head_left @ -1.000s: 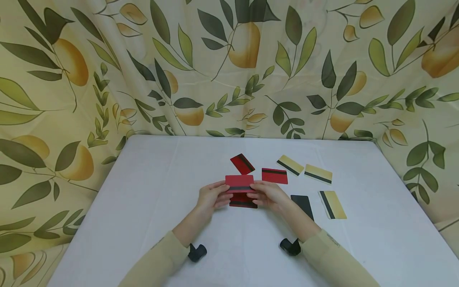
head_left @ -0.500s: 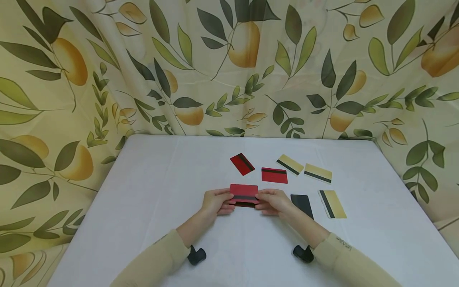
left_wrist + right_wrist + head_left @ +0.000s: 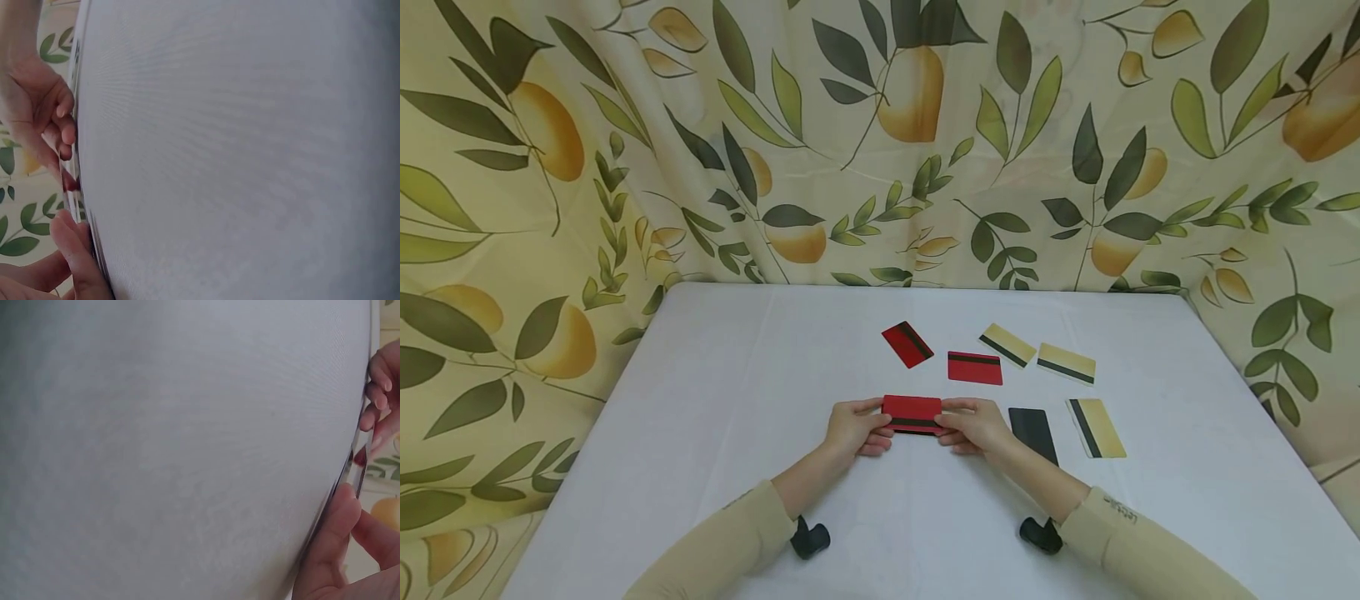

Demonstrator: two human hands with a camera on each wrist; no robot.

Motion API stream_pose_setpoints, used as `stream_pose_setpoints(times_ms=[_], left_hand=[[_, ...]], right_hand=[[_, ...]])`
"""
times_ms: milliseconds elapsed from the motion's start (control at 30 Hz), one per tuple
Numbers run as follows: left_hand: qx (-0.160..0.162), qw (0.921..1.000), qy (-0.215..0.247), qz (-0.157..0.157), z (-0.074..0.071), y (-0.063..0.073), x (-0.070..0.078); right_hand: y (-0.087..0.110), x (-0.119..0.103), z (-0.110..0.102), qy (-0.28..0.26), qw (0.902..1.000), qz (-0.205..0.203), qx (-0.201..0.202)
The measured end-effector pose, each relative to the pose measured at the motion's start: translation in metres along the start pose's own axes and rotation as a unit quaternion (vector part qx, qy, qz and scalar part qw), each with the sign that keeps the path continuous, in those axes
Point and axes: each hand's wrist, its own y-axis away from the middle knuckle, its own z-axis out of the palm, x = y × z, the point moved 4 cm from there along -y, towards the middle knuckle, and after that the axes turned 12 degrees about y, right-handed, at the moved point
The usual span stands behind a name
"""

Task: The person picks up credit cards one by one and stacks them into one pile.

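A red card with a dark stripe (image 3: 912,405) is pinched at its two short ends, low over the table in front of me. My left hand (image 3: 852,427) has thumb and fingers at its left end. At the right end, my right hand (image 3: 976,426) does likewise. Beneath it lies another card, almost hidden, with only a dark strip showing along the near side. Seen edge-on in the left wrist view, the held card spans between the left hand (image 3: 78,253) and the right hand (image 3: 40,106). The right wrist view shows the right hand (image 3: 334,550) close to the tabletop.
Two red cards, one tilted (image 3: 907,344) and one level (image 3: 974,367), lie behind my hands. Yellow cards lie at back right (image 3: 1007,345), (image 3: 1066,364) and far right (image 3: 1097,427). A black card (image 3: 1033,433) is partly under my right forearm. The white table (image 3: 715,400) meets a patterned curtain.
Both hands have brought the red card down and toward me, over the card lying below, which it now nearly covers. The other cards have stayed in place.
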Motion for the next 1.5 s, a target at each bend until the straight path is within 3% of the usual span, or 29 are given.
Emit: stream_pose_setpoints(times_ms=[467, 833, 1500], left_hand=[[0.006, 0.9997, -0.022, 0.004, -0.0017, -0.0030, -0.0009], [0.004, 0.9984, -0.056, 0.004, -0.0016, -0.0024, 0.0059], [0.034, 0.9927, -0.106, 0.047, -0.0009, -0.0044, 0.0066]], right_hand=[[0.0002, -0.0035, 0.0037, 0.049, 0.9982, -0.018, 0.029], [-0.0044, 0.0010, 0.0030, 0.050, 0.9979, -0.020, 0.035], [-0.0058, 0.0016, 0.0030, 0.076, 0.9959, -0.016, 0.047]])
